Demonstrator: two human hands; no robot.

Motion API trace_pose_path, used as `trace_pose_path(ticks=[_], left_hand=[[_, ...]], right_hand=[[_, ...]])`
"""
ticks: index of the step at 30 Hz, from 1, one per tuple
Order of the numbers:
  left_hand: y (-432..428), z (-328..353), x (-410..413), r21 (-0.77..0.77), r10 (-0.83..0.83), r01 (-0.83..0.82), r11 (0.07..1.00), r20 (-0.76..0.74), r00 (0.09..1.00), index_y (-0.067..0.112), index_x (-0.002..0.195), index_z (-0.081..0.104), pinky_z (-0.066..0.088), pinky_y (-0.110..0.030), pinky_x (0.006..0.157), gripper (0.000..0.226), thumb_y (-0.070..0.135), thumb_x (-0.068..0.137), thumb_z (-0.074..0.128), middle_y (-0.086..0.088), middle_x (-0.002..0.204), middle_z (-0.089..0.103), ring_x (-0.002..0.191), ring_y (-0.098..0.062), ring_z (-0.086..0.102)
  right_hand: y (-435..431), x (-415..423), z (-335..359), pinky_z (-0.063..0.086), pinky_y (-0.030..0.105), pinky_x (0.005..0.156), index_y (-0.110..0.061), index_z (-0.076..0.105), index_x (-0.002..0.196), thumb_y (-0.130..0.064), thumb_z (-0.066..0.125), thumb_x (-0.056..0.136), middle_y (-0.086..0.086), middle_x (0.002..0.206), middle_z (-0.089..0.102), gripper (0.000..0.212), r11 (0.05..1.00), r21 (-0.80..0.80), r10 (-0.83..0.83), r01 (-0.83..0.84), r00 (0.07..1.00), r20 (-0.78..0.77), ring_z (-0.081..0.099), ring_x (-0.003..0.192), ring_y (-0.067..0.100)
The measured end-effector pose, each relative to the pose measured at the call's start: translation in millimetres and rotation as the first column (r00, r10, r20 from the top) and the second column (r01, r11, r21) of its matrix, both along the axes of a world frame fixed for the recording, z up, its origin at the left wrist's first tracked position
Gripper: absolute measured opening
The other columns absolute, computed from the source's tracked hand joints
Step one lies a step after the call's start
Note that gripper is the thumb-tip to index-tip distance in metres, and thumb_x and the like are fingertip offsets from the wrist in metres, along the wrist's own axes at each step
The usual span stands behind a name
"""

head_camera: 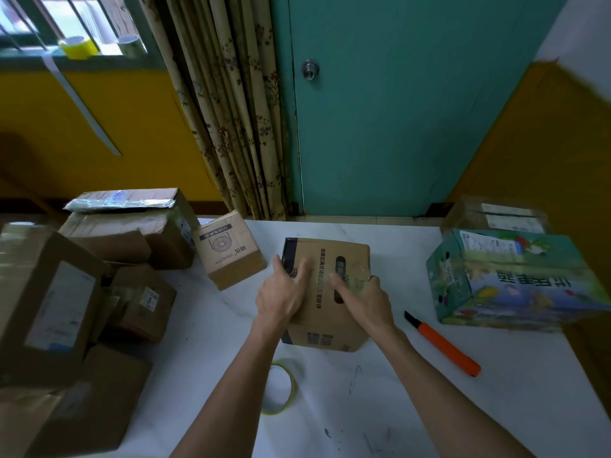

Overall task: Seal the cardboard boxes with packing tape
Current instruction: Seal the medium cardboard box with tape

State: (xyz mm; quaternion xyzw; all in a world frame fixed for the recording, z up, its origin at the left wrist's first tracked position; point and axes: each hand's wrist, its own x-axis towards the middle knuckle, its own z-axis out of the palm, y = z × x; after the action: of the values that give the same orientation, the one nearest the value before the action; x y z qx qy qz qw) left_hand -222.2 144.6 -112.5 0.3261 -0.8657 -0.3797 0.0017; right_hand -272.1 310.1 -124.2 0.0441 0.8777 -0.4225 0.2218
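Currently your left hand [281, 294] lies flat, fingers spread, on the cardboard box [330, 256] mid-table, while your right hand [362, 300] grips its right edge, thumb on top. Nearer you lies the tape roll [281, 386]; an orange knife [443, 347] lies right.

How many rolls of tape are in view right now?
3. One tape roll lies on the table, nearest the camera; a yellow roll sits on the windowsill, a paler roll beside it. More may hide behind the stacked boxes.
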Motion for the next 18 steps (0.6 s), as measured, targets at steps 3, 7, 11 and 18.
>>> trace_pose_path(ticks=[3,7,11,18], left_hand=[[7,4,-1,-0.067,0.052,-0.045,0.997,0.113,0.992,0.023,0.115,0.046,0.051,-0.04,0.086,0.073,0.085,0.077,0.054,0.005,0.098,0.062,0.095,-0.025,0.064],[9,7,-10,-0.123,0.086,-0.061,0.991,0.206,0.975,0.02,0.108,0.044,0.044,-0.037,0.076,0.077,0.09,0.076,0.048,0.001,0.096,0.063,0.092,-0.026,0.064],[9,2,-9,-0.144,0.097,-0.075,0.987,0.152,0.984,0.02,0.108,0.046,0.049,-0.038,0.076,0.068,0.084,0.086,0.04,0.001,0.093,0.065,0.085,-0.023,0.062],[4,0,-5,-0.169,0.117,-0.107,0.98,0.046,0.992,0.019,0.103,0.056,0.053,-0.041,0.078,0.056,0.066,0.101,0.026,-0.003,0.089,0.064,0.082,-0.024,0.062]], right_hand=[[0,0,-1,0.045,0.026,0.059,-0.019,0.059,0.105,-0.096,0.055,0.054,-0.003,0.094,0.066,0.093,0.999,0.049,0.002,-0.002,1.0,-0.003,0.063,0.081,0.014],[-2,-7,-1,0.045,0.024,0.057,-0.023,0.069,0.085,-0.084,0.06,0.069,-0.006,0.08,0.068,0.063,0.997,0.064,-0.05,0.052,0.998,-0.035,0.063,0.071,0.012],[-1,-6,-3,0.043,0.024,0.055,-0.015,0.067,0.078,-0.074,0.049,0.086,0.0,0.075,0.067,0.062,0.993,0.058,-0.097,0.102,0.992,-0.075,0.062,0.067,0.016],[2,-11,-5,0.038,0.027,0.054,-0.008,0.052,0.061,-0.049,0.022,0.105,0.008,0.063,0.056,0.067,0.981,0.149,-0.095,0.123,0.979,-0.18,0.052,0.057,0.021]])
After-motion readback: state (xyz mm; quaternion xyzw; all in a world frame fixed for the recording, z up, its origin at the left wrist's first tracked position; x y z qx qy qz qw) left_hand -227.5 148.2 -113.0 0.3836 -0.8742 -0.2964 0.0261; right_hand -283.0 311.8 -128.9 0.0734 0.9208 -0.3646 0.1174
